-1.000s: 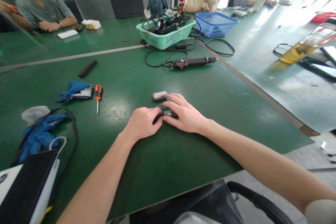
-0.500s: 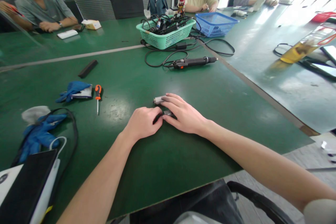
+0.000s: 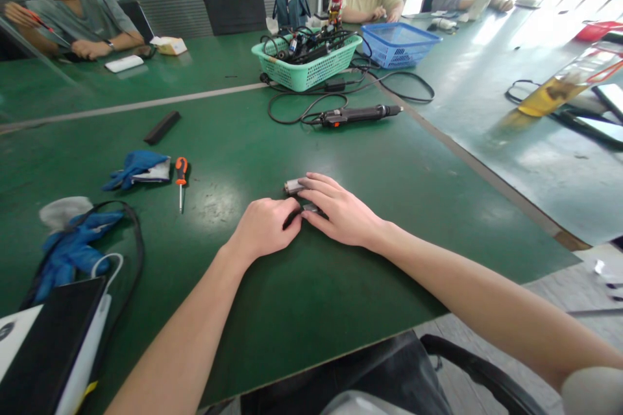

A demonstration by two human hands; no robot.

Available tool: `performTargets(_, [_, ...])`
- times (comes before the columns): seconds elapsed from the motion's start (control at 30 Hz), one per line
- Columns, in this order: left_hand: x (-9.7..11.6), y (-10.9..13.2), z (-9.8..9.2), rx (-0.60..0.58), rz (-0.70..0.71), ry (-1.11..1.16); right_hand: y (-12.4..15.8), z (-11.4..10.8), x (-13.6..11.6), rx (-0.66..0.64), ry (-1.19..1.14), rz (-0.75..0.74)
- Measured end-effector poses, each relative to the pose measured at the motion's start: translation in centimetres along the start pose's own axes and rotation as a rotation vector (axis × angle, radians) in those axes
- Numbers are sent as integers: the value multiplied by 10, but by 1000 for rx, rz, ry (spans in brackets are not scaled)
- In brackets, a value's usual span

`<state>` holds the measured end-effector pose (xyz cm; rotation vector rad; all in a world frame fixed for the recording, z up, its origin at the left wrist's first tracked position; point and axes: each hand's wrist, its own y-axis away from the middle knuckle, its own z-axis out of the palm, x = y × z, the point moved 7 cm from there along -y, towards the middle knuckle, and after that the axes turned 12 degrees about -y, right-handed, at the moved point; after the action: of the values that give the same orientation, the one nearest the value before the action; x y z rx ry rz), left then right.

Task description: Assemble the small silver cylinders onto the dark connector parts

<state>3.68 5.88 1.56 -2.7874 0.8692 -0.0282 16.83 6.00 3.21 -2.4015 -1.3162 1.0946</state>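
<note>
My left hand (image 3: 267,228) rests on the green table (image 3: 292,298) with its fingers curled around a black part (image 3: 292,218), most of which is hidden. Right beside it, my right hand (image 3: 343,213) lies over a silver-grey metal cylinder (image 3: 293,187), its fingers bent across it; only the cylinder's left end shows. Between my right thumb and forefinger is a small grey metal piece (image 3: 310,207), next to the black part. Whether these pieces are joined is hidden by my hands.
Ahead lies a corded electric screwdriver (image 3: 360,115), before a green basket (image 3: 311,68) of tools and a blue basket (image 3: 402,45). To the left are an orange-handled screwdriver (image 3: 181,175), a black bar (image 3: 162,128), blue gloves (image 3: 141,167) and a phone (image 3: 53,343). Several people sit beyond.
My hands and the parts in them stay almost still. At the far left, another person's raised hand with a red-handled tool has shifted slightly.
</note>
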Motion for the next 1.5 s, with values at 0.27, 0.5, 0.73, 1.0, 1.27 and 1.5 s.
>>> performTargets(0.27, [-1, 0, 3, -10, -2, -6, 2, 1, -1, 6, -2, 16])
performTargets(0.5, [-2, 0, 2, 3, -24, -28, 4, 7, 8, -76, 35, 108])
performTargets(0.73, [-1, 0, 1, -10, -40, -18, 4, 7, 10, -72, -2, 114])
performTargets(1.0, [0, 1, 2, -15, 2, -36, 4, 7, 10, -67, -20, 115])
performTargets(1.27, [1, 0, 4, -22, 16, -53, 4, 7, 10, -79, -15, 120])
performTargets(1.5, [0, 0, 5, -12, 23, -57, 4, 8, 11, -102, -9, 111])
